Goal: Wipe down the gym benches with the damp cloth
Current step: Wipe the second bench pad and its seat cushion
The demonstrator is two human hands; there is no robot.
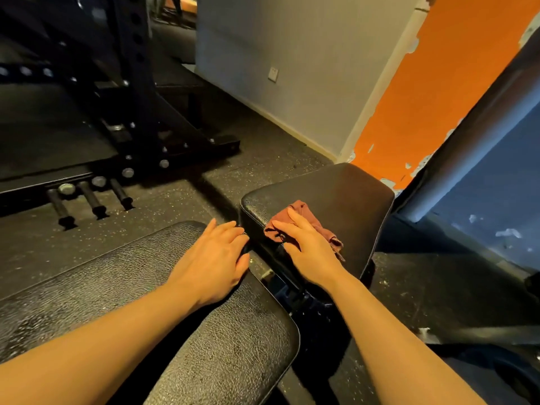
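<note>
The right hand point(306, 247) presses flat, fingers straight, on a crumpled reddish-brown cloth point(304, 220) atop the small black padded seat cushion point(336, 191) — the left hand point(216, 258), open and holding nothing, rests beside it on the long black textured bench pad point(117, 287).

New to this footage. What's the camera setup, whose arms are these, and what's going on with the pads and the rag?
There is one picture, from a wide-angle camera worn on a person's head, looking down at their bare arms. No robot is involved. The right hand presses a reddish-brown cloth with fairly straight fingers onto the smaller black bench pad. The left hand rests open at the end of the longer black pad, fingertips at the gap between the pads. Behind stands a black rack on rubber flooring.
</note>
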